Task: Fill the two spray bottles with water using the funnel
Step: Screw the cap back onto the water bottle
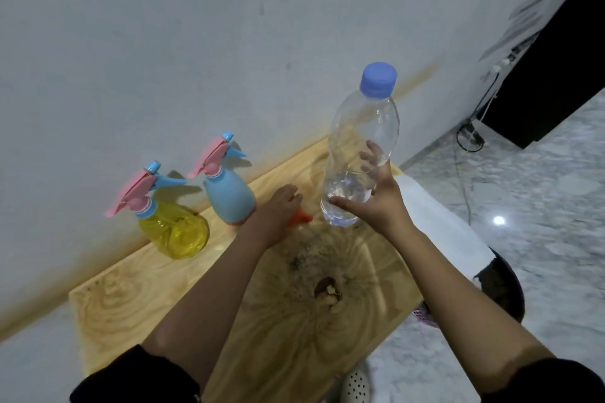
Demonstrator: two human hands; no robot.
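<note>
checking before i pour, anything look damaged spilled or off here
The table has a dark, chipped-looking knot near its middle. No spill shows. The yellow spray bottle and blue spray bottle stand upright. The water bottle in the right hand holds water only near its bottom.

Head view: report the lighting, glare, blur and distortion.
Head view: dim, bluish light; a bright glare spot on the floor, which is motion-smeared at right; the wide lens bows the table edge; the yellow spray bottle and blue spray bottle throw soft shadows rightwards; the water bottle in the right hand is fairly sharp.
</note>
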